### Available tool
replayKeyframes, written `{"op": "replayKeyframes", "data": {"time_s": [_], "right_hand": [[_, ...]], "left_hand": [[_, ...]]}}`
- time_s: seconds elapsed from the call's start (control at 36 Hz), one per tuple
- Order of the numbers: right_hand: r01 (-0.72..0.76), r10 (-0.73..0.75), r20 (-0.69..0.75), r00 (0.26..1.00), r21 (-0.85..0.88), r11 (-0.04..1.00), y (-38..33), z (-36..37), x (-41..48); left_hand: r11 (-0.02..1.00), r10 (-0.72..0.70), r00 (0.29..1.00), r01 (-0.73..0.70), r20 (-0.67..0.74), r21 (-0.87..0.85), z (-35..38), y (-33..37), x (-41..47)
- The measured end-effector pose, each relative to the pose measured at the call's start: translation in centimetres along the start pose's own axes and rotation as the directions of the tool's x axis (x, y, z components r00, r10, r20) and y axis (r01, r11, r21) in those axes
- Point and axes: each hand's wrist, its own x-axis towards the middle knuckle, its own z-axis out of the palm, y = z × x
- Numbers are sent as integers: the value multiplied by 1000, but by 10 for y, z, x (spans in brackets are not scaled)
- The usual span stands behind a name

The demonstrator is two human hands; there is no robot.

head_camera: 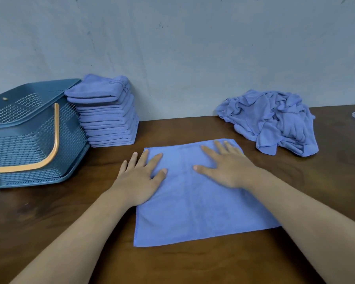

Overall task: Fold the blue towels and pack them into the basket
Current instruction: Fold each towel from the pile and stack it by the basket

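Towel (197,201) lies spread flat and square on the worktop (193,263), near the person, between the two forearms. The left hand (140,179) presses its far left edge, outer fingers spilling onto the bare wood. The right hand (228,167) lies flat on its far right corner. Neither grip is closed: the fingers of both are straight and spread, palms down, holding nothing. At far left a tall stack of folded towels (109,119) stands just beside the basket (29,140), whose orange handle (54,140) hangs down its side. At far right sits a crumpled heap of unfolded towels (275,121), well apart from the flat one.

The cloth looks thin, soft and light, with no stiffness. It would likely sag and crease if lifted by the middle. The best hold, I judge, is a pinch at the two corners of one edge, carried over to the opposite edge, with the fold then smoothed by a flat palm.
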Motion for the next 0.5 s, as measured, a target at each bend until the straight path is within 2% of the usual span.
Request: {"op": "replayKeyframes", "data": {"time_s": [0.08,0.19,0.25,0.31,0.39,0.5], "right_hand": [[-47,48,-28,998,21,999,12,-3,1],[-5,8,-112,994,25,1000,7,-2,-5],[25,-34,-220,975,-43,999,2,1,-15],[76,-100,-265,959,-100,992,-8,4,-27],[191,-187,-199,962,1,982,-31,8,-44],[239,-236,-102,966,12,971,-42,17,-62]], "left_hand": [[1000,-6,1000,6,3,-1,-1,-2,2],[1000,6,1000,-6,3,-29,-2,-2,2],[997,14,999,-17,-43,-78,-4,-2,0],[994,41,988,-55,-146,-97,-5,0,-3],[982,145,960,-169,-238,-84,-4,13,-7],[973,219,974,-223,-63,-66,3,27,-11]]}}
